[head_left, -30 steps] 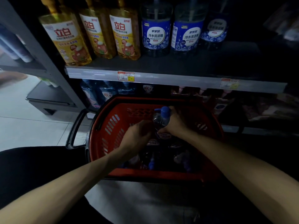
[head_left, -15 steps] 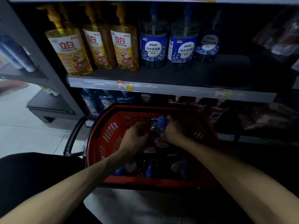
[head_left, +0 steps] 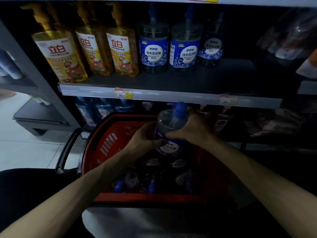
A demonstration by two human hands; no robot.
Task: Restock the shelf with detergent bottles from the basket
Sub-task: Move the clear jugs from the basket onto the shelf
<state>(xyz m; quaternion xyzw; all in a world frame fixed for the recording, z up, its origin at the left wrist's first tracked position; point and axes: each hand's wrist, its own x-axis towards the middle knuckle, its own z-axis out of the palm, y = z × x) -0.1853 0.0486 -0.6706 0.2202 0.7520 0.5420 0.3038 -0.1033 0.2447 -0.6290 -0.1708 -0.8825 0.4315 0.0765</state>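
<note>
My left hand (head_left: 143, 140) and right hand (head_left: 192, 129) wrap a blue-capped bottle (head_left: 169, 121), held over the red basket (head_left: 106, 143) below the shelf (head_left: 171, 96).

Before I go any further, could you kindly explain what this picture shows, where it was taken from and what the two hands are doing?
There is no machine here. A person wears one wide-angle camera on the head, so this single picture looks forward and down along their bare forearms. The left hand and the right hand both grip a clear detergent bottle with a blue pump, held upright over a red basket. Inside the basket lie more blue-capped bottles, too dim to count. Ahead is a dark shelf. On it stand three yellow detergent bottles to the left and, beside them, three blue-labelled bottles that look like the held one.
</note>
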